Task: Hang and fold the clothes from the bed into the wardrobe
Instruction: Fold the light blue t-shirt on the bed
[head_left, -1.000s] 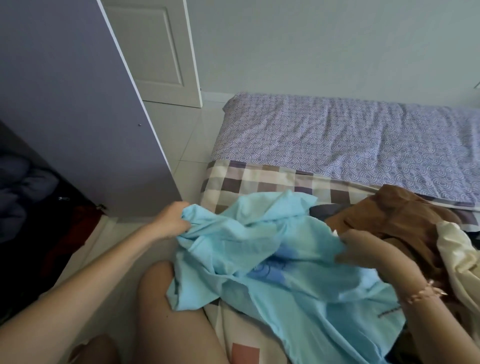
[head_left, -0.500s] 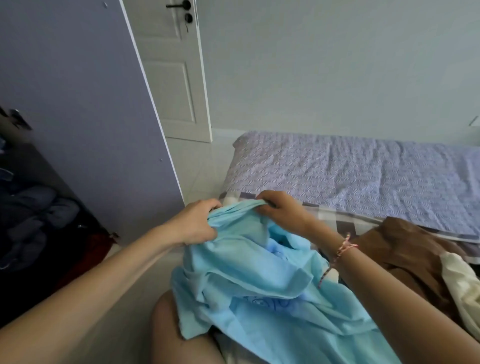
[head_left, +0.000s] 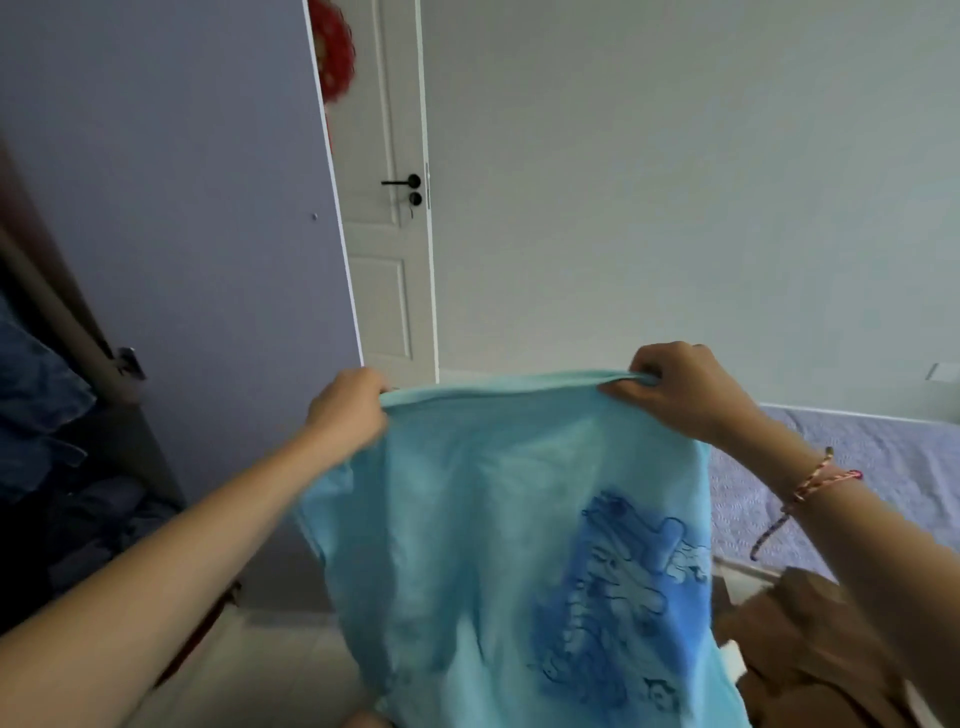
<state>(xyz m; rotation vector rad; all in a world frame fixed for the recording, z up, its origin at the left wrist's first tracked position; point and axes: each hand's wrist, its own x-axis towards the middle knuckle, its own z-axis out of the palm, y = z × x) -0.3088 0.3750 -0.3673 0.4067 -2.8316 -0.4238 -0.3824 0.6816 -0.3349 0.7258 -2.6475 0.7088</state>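
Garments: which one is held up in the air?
The light blue shirt with the darker blue print, gripped along its top edge by the left hand and right hand; the brown garment lies on the bed.

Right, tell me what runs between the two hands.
In the head view, the top edge of the light blue shirt spans from the left hand to the right hand; both grip it.

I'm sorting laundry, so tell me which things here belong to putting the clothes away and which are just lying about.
Job: light blue printed shirt, left hand, right hand, crumpled brown garment, grey wardrobe door.
Lying about: white panelled room door, red round ornament.
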